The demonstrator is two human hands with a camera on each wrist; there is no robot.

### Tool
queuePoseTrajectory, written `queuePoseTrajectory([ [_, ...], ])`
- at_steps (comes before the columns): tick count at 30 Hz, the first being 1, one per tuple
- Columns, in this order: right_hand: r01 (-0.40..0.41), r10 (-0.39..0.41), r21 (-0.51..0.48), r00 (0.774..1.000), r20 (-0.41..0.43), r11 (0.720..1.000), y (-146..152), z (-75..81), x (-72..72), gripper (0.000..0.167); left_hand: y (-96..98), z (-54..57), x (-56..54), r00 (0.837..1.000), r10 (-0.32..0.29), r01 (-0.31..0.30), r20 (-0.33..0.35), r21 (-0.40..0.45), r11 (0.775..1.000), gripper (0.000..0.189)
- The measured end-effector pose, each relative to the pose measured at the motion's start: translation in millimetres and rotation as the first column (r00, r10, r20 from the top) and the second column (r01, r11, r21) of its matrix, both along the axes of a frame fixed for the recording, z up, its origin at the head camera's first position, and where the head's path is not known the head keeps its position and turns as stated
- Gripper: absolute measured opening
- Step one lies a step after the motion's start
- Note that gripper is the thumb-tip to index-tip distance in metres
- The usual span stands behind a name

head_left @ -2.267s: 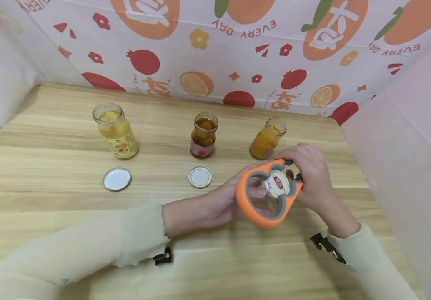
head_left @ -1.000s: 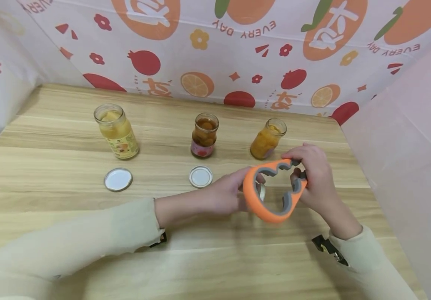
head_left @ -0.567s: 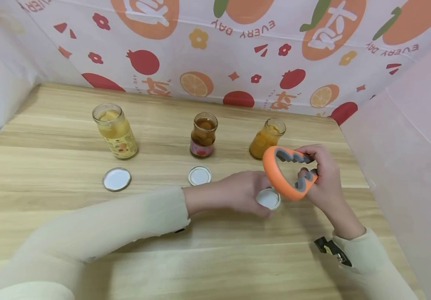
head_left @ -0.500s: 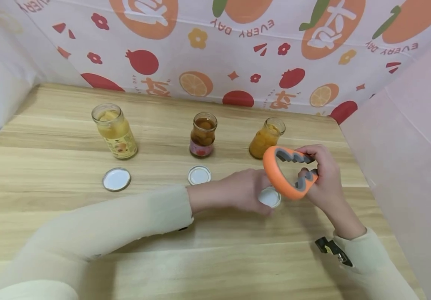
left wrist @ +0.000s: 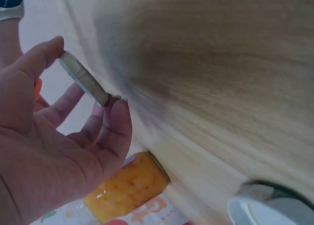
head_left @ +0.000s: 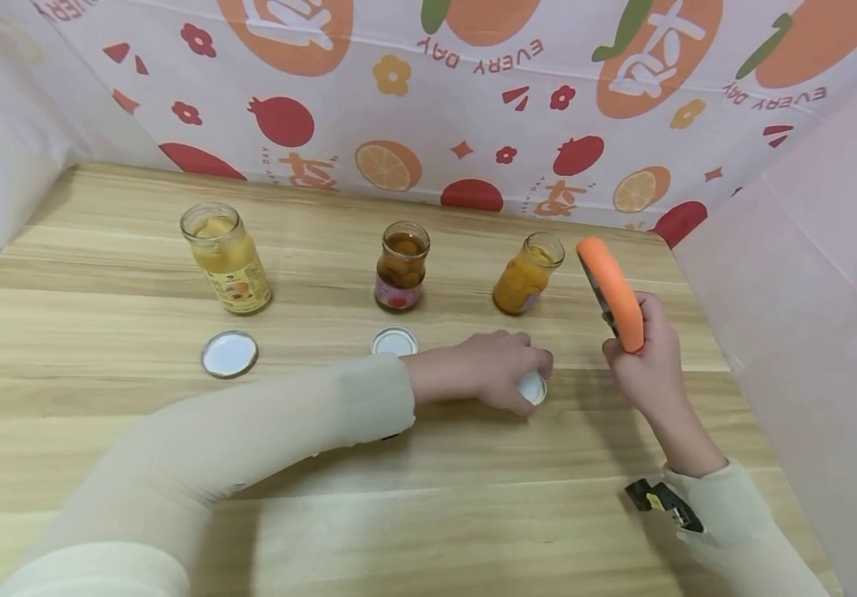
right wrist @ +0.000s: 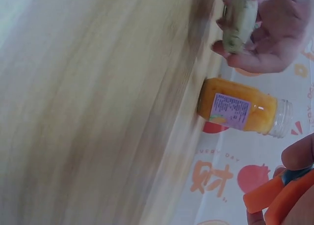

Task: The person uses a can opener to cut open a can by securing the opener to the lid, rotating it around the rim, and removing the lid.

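My left hand (head_left: pixel 499 369) pinches a metal jar lid (head_left: pixel 533 388) by its edge, its white underside facing up in the head view. In the left wrist view the lid (left wrist: pixel 83 78) is edge-on between thumb and fingertips, above the table. My right hand (head_left: pixel 648 365) grips an orange jar opener (head_left: pixel 613 294) with a grey toothed inside, raised and turned nearly edge-on. Behind the hands stands an uncapped glass jar of orange fruit (head_left: pixel 521 282); its purple label (right wrist: pixel 229 109) shows in the right wrist view.
An open jar of brown fruit (head_left: pixel 401 269) stands mid-table, and a taller jar of pale yellow fruit (head_left: pixel 230 269) at the left. In front of them lie two lids, one left (head_left: pixel 229 354), one middle (head_left: pixel 394 341). A fruit-printed sheet (head_left: pixel 466 108) hangs behind the table.
The left hand has drawn the lid out from the jar opener, turned it white side up and lowered it towards the table. The right hand has lifted the opener up and right, tilting it edge-on.
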State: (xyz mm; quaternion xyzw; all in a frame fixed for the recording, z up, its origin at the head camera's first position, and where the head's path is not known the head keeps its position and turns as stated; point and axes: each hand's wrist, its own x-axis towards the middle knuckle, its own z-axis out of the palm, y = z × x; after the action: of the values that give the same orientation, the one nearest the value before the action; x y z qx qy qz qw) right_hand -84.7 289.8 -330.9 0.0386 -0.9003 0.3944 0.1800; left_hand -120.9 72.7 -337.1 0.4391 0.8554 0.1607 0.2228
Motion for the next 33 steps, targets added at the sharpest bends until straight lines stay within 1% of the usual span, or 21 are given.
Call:
queuePoseTrajectory([
  [3,0.019,-0.018,-0.016,0.998,0.054,1.000,2,-1.4,-1.0,0.050,4.3,-4.3,-0.3,1.000,-0.014,0.014,-0.011,-0.027,1.000,0.047],
  [6,0.023,-0.021,-0.025,0.996,0.084,0.999,5,-2.5,-1.9,0.051,8.8,-6.3,1.4,0.998,-0.019,0.017,-0.053,-0.045,0.999,0.046],
  [10,0.021,-0.018,-0.034,0.996,0.090,0.999,7,-3.7,-2.3,0.053,13.8,-7.3,4.0,0.993,-0.037,0.028,-0.113,-0.075,0.997,0.048],
  [16,0.023,-0.018,-0.054,0.996,0.087,0.998,8,-4.1,-0.8,0.054,18.2,-10.2,5.3,0.987,-0.041,0.027,-0.153,-0.089,0.996,0.049],
  [19,0.028,-0.021,-0.075,0.995,0.095,0.997,9,-4.5,-0.6,0.055,17.8,-12.3,5.0,0.982,-0.045,0.027,-0.183,-0.098,0.995,0.049],
  [22,0.032,-0.023,-0.088,0.994,0.105,0.996,9,-4.1,-0.6,0.054,16.1,-14.5,6.3,0.973,-0.060,0.036,-0.224,-0.109,0.993,0.050],
  [25,0.023,-0.013,-0.088,0.994,0.111,0.996,8,-3.2,-0.2,0.054,13.2,-14.5,9.5,0.969,-0.070,0.045,-0.237,-0.111,0.993,0.051],
  [28,0.026,-0.017,-0.073,0.993,0.118,0.997,10,-3.0,0.3,0.056,7.8,-7.9,17.1,0.968,-0.082,0.061,-0.236,-0.093,0.994,0.055],
  [29,0.020,-0.011,-0.072,0.992,0.123,0.997,11,-2.8,-0.1,0.062,5.7,-4.5,20.4,0.968,-0.085,0.068,-0.236,-0.080,0.994,0.056],
  [31,0.029,-0.020,-0.064,0.992,0.128,0.998,14,-2.5,-0.1,0.060,0.2,4.3,28.4,0.965,-0.094,0.085,-0.244,-0.046,0.995,0.057],
  [33,0.033,-0.021,-0.083,0.990,0.137,0.996,17,-2.3,-0.4,0.057,-6.6,13.9,36.5,0.961,-0.100,0.104,-0.257,0.003,0.995,0.057],
])
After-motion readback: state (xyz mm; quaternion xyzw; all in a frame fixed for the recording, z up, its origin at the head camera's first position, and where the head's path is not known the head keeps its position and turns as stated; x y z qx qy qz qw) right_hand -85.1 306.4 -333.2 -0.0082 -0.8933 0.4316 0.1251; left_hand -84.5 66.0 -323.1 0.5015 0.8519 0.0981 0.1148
